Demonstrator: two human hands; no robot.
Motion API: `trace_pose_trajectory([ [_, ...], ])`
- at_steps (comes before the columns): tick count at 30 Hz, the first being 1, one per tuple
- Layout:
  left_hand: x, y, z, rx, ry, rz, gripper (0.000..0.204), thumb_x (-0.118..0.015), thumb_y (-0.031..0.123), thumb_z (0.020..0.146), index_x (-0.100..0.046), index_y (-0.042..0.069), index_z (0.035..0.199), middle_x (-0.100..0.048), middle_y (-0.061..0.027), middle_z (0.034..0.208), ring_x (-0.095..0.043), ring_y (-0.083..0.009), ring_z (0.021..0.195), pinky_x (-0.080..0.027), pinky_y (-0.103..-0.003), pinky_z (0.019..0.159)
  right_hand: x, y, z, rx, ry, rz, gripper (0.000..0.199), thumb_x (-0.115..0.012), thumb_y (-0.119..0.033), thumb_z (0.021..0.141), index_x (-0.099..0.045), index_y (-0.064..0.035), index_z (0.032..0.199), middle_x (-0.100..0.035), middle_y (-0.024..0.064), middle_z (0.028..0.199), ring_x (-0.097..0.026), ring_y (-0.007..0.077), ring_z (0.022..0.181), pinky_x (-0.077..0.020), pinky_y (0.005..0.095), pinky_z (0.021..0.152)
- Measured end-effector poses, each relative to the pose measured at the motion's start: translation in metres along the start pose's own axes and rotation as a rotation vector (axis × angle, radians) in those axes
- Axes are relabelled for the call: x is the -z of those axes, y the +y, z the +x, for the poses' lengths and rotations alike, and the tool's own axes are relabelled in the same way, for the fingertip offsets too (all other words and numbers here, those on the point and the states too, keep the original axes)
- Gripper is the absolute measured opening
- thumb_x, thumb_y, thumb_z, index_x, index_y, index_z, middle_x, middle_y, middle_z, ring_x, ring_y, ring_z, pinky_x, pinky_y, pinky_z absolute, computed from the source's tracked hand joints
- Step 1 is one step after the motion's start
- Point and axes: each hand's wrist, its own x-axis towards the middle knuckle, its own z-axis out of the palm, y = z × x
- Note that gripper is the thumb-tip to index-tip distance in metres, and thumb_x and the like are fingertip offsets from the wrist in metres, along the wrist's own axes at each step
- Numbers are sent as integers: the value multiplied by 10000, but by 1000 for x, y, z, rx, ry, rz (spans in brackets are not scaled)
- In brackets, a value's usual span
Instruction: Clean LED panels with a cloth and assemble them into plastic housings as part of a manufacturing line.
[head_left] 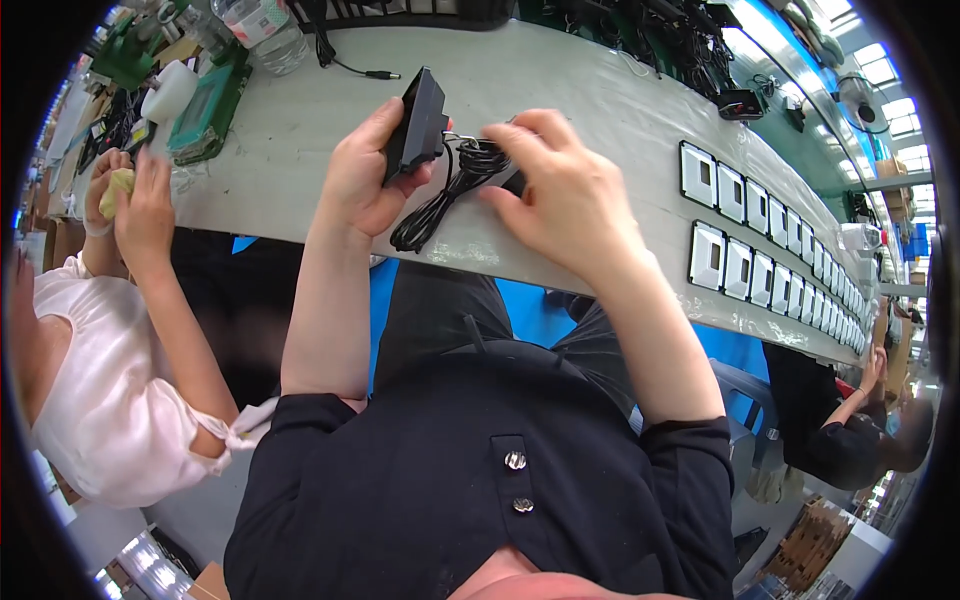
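Black flat device (424, 115) is gripped in the left hand (362, 182), above the grey table (565, 75). Bundled black cable (437, 207) is seen just right of it. Right hand (572, 200) is held half-curled beside the bundle; whether anything is gripped cannot be told.

One head-worn fisheye looked down from above the near edge of the desk (590, 90); it faced across toward the far edge; the wearer's torso (400, 480) lay closest beneath.
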Motion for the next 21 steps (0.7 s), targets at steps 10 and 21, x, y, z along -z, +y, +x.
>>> trace_pose_trajectory([
  [10,-22,-23,-4,141,-89,-163,376,-317,286,1039,-555,1,1097,-655,-140,955,-596,-159,683,-516,-275,574,-29,20,-4,260,463,-10,192,-642,-7,664,-589,-92,827,-612,24,862,-630,215,738,-500,339,639],
  [21,-44,-52,0,-463,88,11,342,-311,362,1050,-436,65,1166,-633,-174,923,-650,-250,807,-548,-370,748,-24,11,-16,150,502,82,180,-657,-14,664,-658,-80,831,-639,34,803,-637,226,701,-502,340,611],
])
